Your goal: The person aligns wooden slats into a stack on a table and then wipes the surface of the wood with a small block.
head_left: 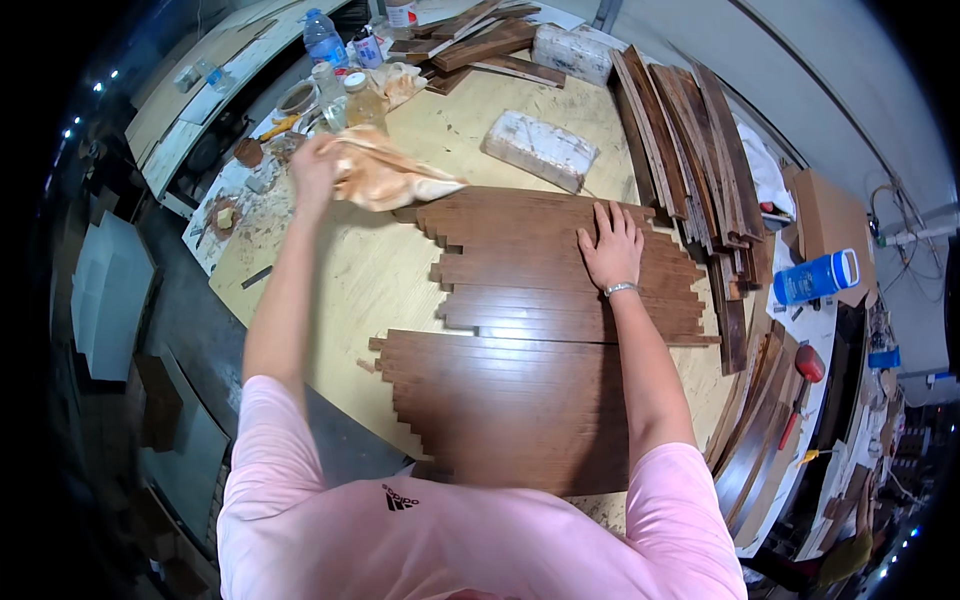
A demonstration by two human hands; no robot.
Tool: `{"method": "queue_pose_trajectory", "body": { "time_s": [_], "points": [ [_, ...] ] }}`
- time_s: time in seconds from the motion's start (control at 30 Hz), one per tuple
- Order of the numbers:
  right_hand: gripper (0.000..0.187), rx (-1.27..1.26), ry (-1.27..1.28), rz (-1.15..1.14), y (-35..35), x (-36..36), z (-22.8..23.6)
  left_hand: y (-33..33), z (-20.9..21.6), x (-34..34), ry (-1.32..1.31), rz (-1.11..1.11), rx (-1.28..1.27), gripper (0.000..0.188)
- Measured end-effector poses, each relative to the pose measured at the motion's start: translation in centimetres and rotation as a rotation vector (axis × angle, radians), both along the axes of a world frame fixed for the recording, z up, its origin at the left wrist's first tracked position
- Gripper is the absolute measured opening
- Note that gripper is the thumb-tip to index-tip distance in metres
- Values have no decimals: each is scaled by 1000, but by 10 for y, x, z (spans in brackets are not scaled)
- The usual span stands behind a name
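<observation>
My left hand (312, 165) is closed on a stained tan rag (385, 175), held over the far left part of a pale wooden tabletop (375, 275). My right hand (610, 245) lies flat, fingers spread, on a panel of dark brown wooden strips (560, 270) laid side by side with stepped ends. A second panel of the same strips (500, 410) lies just in front of me, touching the first. A metal bracelet sits on my right wrist.
Loose dark strips are stacked along the right edge (690, 150) and at the far end (480, 45). Two whitish blocks (540, 148) lie beyond the panels. Bottles and jars (345, 90) stand far left. A blue-and-white bottle (815, 277) and red-handled tool (800, 385) lie right.
</observation>
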State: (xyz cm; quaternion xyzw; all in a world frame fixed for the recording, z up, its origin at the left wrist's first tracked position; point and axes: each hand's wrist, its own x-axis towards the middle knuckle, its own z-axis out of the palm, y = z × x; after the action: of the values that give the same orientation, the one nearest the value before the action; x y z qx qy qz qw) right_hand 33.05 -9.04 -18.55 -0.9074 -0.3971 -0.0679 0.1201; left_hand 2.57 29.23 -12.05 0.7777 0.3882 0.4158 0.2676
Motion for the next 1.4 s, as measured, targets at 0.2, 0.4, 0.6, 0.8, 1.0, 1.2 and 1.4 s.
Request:
{"method": "queue_pose_trajectory", "body": {
  "time_s": [0.2,0.4,0.6,0.8,1.0,1.2,1.4],
  "points": [
    [63,49,1,19,4,2,-7,64,29,-86,-291,223,1,23],
    [60,145,0,-22,-27,20,1,-11,11,-13,474,4,142,38],
    [42,352,-129,-377,-180,77,-3,-105,-9,105,496,-605,0,41],
    [48,573,1095,-297,-260,116,-7,-151,-31,222,457,-792,-256,45],
    [71,723,1413,-145,-240,140,4,-191,-53,270,859,-775,-2,68],
    [91,690,1482,-7,-228,140,-8,-202,-42,261,848,-700,37,67],
    [92,697,1400,-57,-224,102,-5,-202,-40,258,851,-731,-14,63]
  ]
}}
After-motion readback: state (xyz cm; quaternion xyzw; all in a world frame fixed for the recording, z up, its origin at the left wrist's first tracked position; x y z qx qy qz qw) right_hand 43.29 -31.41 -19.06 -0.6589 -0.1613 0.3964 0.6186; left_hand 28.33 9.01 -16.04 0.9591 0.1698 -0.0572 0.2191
